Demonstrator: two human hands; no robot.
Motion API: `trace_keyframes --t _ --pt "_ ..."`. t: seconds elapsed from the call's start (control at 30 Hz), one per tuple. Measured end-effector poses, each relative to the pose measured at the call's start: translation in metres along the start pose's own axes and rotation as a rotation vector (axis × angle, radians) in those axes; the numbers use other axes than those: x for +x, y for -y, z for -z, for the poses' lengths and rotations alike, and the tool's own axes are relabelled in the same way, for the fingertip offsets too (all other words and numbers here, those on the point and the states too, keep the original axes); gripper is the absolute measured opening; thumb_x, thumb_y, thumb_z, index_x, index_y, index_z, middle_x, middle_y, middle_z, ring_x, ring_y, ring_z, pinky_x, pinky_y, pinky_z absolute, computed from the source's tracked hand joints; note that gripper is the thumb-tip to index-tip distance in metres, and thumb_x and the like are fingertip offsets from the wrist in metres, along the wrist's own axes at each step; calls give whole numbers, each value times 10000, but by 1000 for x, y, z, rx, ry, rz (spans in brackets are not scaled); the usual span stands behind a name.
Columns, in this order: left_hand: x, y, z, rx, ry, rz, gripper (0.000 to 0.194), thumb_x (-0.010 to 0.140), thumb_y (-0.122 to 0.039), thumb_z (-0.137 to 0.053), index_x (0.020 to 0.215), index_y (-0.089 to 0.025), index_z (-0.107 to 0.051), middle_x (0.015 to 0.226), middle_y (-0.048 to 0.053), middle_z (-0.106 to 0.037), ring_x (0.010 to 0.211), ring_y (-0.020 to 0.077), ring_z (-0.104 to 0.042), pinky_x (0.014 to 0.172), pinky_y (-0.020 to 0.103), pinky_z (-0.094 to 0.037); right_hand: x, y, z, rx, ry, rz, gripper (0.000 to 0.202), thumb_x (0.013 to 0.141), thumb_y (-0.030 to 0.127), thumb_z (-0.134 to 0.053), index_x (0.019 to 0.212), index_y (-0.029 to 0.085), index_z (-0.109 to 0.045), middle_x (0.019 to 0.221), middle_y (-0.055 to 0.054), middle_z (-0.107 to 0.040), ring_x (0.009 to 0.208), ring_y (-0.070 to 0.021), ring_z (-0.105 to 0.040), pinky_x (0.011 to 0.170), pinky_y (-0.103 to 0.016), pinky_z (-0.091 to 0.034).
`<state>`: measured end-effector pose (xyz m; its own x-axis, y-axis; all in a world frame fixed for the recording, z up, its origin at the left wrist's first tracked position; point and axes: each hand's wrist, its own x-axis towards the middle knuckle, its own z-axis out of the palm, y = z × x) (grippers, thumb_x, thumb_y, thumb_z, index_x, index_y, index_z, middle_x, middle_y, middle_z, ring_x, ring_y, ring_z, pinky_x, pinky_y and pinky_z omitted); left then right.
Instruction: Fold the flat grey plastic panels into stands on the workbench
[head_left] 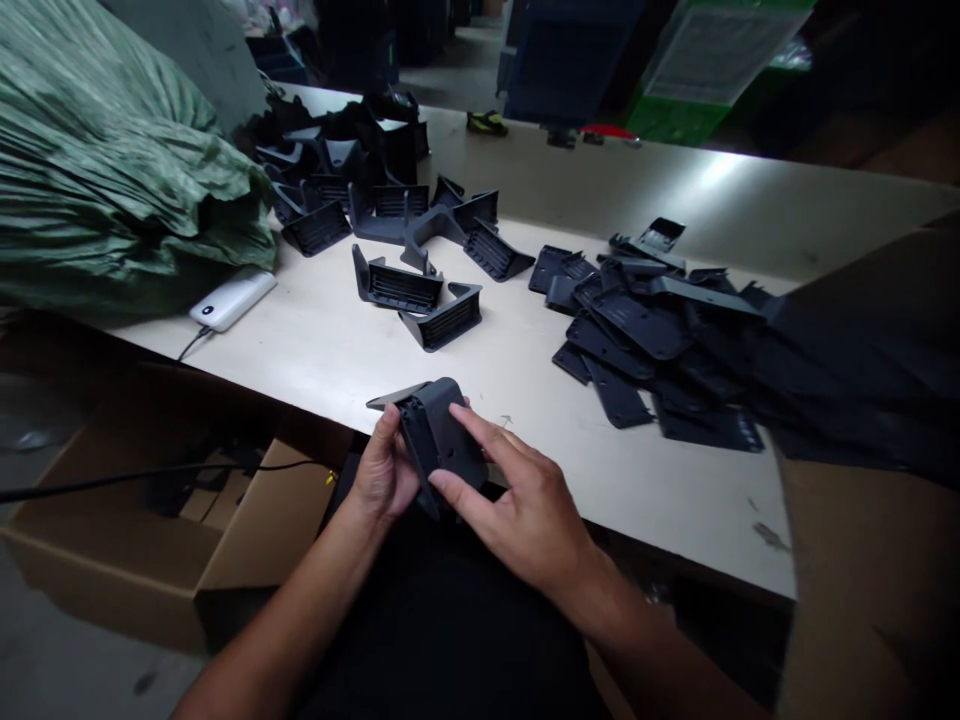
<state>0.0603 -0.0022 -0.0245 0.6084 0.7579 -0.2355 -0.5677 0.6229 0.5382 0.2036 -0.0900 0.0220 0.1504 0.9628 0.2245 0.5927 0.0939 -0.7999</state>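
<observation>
"What's in the hands?"

"A dark plastic part point(454, 440), held up tilted at the near edge of the table point(517, 345), in front of the person's body."

"How do the fingers sit?"

"The left hand point(384, 475) grips its left side, the thumb pressed along the edge. The right hand point(529, 500) has its thumb and forefinger spread on the broad face. Its other fingers are mostly hidden, so I can't tell if they close on it."

"And just beyond?"

"Two slatted pieces point(403, 287) lie close together on the tabletop. Farther off, more of that kind form a loose heap point(375, 195), reaching back toward the far left."

"To the right?"

"A pile of flat dark panels point(630, 325), overlapping at odd angles."

"What about the left?"

"A white device point(234, 299) with a cable point(193, 342) plugged into its near end, lying right beside a big green sack point(135, 170). Below the table, near left, stands an open cardboard box point(112, 575)."

"Anything at the far side?"

"A small yellow and black object point(487, 123) by the table's far edge; I can't make out what it is."
</observation>
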Motion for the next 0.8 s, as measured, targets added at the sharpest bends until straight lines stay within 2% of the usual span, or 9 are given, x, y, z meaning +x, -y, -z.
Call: trace_keyframes --t 0.13,0.37,0.57,0.7,0.8 --pt "-2 2 1 9 -29 -7 630 875 -662 -731 1247 -154 -761 1282 155 -777 1363 386 -623 1157 517 -484 -3 0 -7 -6 20 8 629 934 358 -757 1533 363 -564 1464 -87 -673 1328 -324 -664 1122 -568 -566" --pt "-5 6 8 44 -52 31 585 913 -653 -696 1214 -159 -779 1240 137 -797 1278 346 -687 1120 471 -518 -12 -4 -18 -95 29 -6 637 943 416 -745 1549 366 -556 1466 -122 -670 1317 -383 -666 1075 -614 -579" --pt "-2 6 2 92 -91 35 626 880 -661 -712 1178 -116 -792 1231 166 -793 1177 348 -731 1030 443 -573 -12 -6 -16 -184 36 29 621 966 477 -699 1540 267 -584 1458 -192 -662 1276 -402 -689 1038 -603 -600" --pt "-1 0 -1 69 -47 21 583 861 -606 -718 1181 -122 -778 1221 172 -793 1119 363 -748 979 482 -594 -9 -6 -15 -196 28 46 620 942 479 -730 1521 297 -600 1442 -176 -674 1231 -389 -712 1008 -591 -612" --pt "-2 -5 2 45 5 5 582 834 -586 -720 1196 -132 -765 1252 177 -781 1169 378 -727 1026 502 -567 -6 -8 -15 -48 20 30 550 930 411 -764 1460 333 -640 1385 -118 -705 1220 -331 -711 1048 -542 -591"
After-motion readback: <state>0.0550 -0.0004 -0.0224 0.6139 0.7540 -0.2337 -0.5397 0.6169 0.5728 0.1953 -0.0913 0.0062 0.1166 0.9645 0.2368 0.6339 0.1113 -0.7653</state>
